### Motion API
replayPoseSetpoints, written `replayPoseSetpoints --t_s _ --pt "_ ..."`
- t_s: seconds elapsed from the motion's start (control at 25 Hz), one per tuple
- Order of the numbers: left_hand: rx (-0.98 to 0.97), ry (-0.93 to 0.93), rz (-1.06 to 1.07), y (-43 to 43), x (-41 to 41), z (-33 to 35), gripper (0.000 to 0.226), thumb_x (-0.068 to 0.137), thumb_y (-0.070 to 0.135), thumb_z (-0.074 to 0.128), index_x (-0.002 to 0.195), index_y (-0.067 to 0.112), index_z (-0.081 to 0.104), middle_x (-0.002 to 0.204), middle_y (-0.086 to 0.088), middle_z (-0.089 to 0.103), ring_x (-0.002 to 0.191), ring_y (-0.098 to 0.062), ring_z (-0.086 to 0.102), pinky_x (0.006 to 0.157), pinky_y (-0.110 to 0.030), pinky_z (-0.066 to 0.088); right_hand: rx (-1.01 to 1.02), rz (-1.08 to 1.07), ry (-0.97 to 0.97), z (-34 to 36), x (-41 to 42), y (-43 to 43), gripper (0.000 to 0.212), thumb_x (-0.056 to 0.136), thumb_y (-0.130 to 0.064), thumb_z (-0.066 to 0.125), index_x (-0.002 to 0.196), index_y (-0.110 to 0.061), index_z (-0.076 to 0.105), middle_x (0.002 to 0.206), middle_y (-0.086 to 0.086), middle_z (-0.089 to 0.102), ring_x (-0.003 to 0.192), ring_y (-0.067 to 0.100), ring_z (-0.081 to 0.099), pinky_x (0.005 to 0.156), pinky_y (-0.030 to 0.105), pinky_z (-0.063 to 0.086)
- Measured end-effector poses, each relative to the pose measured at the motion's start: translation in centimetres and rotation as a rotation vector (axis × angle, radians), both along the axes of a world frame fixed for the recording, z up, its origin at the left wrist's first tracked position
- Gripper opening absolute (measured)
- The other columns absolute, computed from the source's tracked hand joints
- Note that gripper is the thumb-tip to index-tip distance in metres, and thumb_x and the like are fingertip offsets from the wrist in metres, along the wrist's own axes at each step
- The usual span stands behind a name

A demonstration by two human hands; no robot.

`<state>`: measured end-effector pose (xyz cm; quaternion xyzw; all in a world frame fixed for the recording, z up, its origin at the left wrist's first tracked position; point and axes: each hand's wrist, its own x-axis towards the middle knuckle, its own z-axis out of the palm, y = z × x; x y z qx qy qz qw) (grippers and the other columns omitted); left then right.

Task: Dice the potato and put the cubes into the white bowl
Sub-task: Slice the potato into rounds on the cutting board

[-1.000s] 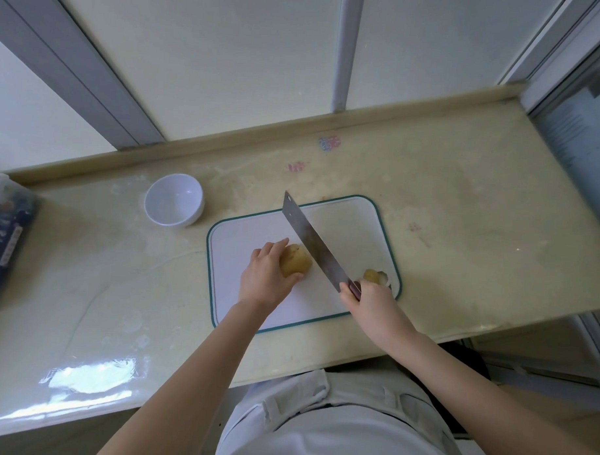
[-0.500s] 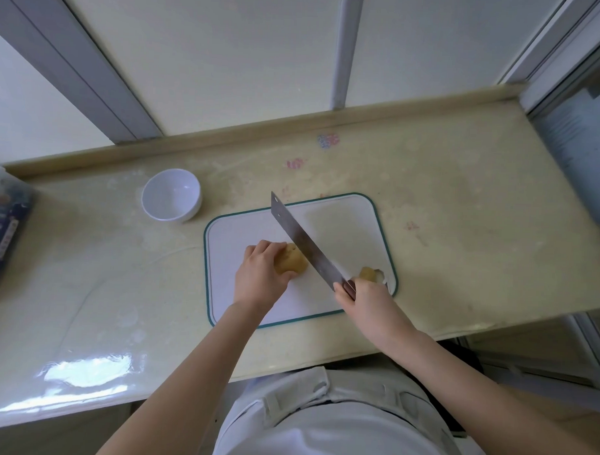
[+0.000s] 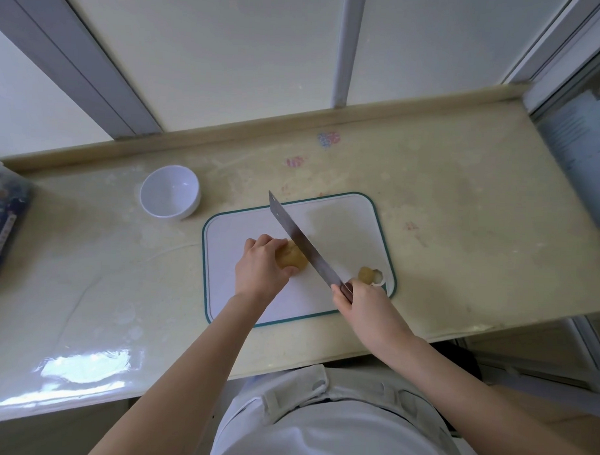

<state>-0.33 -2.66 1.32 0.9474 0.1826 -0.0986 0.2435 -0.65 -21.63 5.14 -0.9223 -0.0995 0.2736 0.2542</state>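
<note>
Starting far left: a dark packet (image 3: pixel 3 223) at the edge of the counter (image 3: pixel 462 216), out of play. Then the white bowl (image 3: pixel 169 192), upright and holding nothing, near the far left corner of the cutting board (image 3: pixel 228 293) but not touching it. Probably parked there for a short carry once cubes exist. Board itself green-rimmed, square in front of the body.

Left grip (image 3: pixel 261 268) clamped on the potato (image 3: pixel 292 256), curled over its left side. Looks like pinning it flat, so no rolling under the blade, and keeping skin back from the edge. Potato mid-board, right face bare to the knife (image 3: pixel 301 241).

Blade slanted from far left to near right, resting against or just over that bare face. Impossible to tell whether biting in or not. Near the hole at the board's right end, one cut-off piece (image 3: pixel 366 274), set aside.

Right grip (image 3: pixel 364 304) wrapped tight round the dark handle, close up to the blade, likely for control. Judging by this: early slicing, no dicing yet, bowl waiting.
</note>
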Motion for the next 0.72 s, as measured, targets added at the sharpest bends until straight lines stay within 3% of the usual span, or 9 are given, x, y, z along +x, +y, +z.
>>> replayPoseSetpoints --t_s 0.32,0.56,0.72 --pt "0.011 0.006 0.009 -0.3 0.1 0.2 0.05 0.08 0.036 0.07 0.127 0.024 0.054 0.115 0.008 0.053 0.111 -0.017 0.04 0.074 -0.028 0.041 0.008 -0.013 0.021 0.4 0.4 0.2 0.04 0.1 -0.037 0.041 0.067 -0.014 0.042 0.063 -0.004 0.04 0.064 0.025 0.048 0.059 0.029 0.034" --pt "0.004 0.057 0.0 -0.2 0.9 0.9 0.051 0.079 0.035 0.07 0.127 0.025 0.054 0.116 0.008 0.052 0.112 -0.016 0.039 0.073 -0.026 0.035 -0.041 -0.015 0.049 1.4 1.1 1.2 0.042 0.101 -0.034 0.039 0.066 -0.012 0.039 0.063 0.001 0.036 0.075 0.025 0.041 0.062 0.031 0.035" --pt "0.014 0.076 -0.017 0.0 1.2 1.0 0.051 0.079 0.035 0.07 0.127 0.026 0.055 0.115 0.008 0.052 0.111 -0.016 0.039 0.072 -0.026 0.034 -0.057 0.031 0.087 1.8 1.5 1.6 0.037 0.103 -0.033 0.035 0.074 -0.011 0.045 0.067 0.004 0.044 0.069 0.022 0.043 0.059 0.03 0.036"
